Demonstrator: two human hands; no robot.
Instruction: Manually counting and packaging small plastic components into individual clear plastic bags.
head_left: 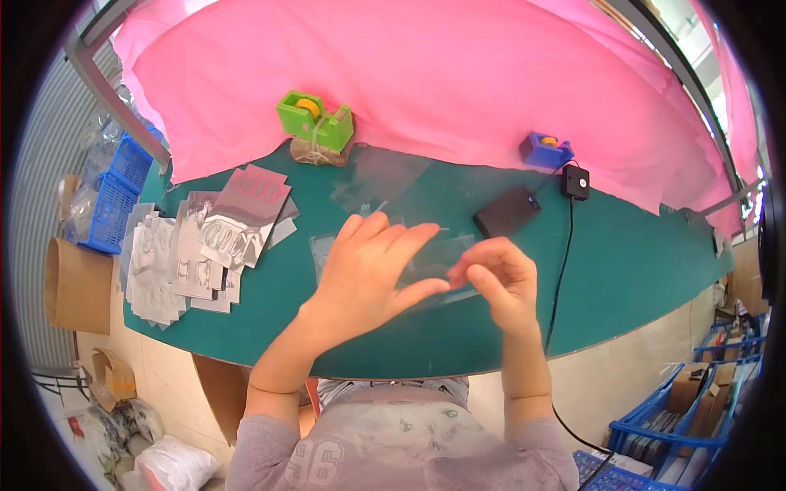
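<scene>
My left hand (pixel 366 266) is over the middle of the table, its fingers spread and its thumb stretched to the right. Facing it, my right hand (pixel 506 282) has curled fingers, with the thumb drawn in toward them. Its fingertips are slightly blurred and close to my left thumb; what they hold, if anything, I cannot make out. Beneath both hands lie clear plastic sheets or bags (pixel 426 266), partly covered by the left hand. To the left, several silvery flat pouches (pixel 160 266) are spread in overlapping piles, one with a pinkish reflection (pixel 252 200) on top.
A green tape dispenser (pixel 315 123) sits on a tied block at the back, a blue one (pixel 547 150) farther right. A dark box (pixel 508 211) and a black cabled device (pixel 575 182) lie right. Pink cloth (pixel 409 74) borders the green table (pixel 639 270). Blue crates (pixel 110 209) stand left.
</scene>
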